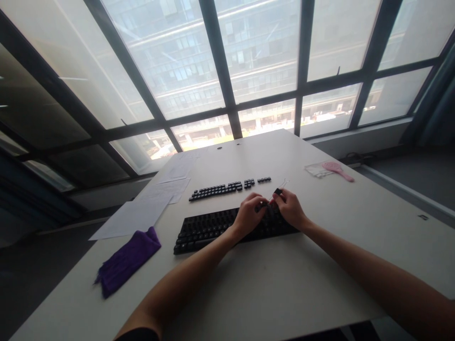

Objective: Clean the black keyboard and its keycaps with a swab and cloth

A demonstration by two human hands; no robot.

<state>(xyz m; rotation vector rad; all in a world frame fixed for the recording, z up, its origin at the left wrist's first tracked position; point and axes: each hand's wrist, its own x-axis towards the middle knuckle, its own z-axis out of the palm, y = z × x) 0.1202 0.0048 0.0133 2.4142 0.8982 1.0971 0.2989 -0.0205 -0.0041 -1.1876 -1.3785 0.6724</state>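
A black keyboard (206, 229) lies on the white table (270, 284) in front of me. Both my hands rest over its right end. My left hand (250, 214) has its fingers curled in a pinch on the keyboard's upper edge, and what it pinches is too small to name. My right hand (289, 207) is closed around a small black tool with a wire loop (279, 189), a keycap puller, sticking up from its fingers. Beyond the keyboard a row of loose black keycaps (216, 190) is laid out on the table, with two small groups (256, 181) to its right.
A purple cloth (126, 259) lies at the left near the table edge. Sheets of white paper (149, 208) spread behind it. A pink brush on a clear bag (332, 169) sits at the far right. Large windows stand behind the table.
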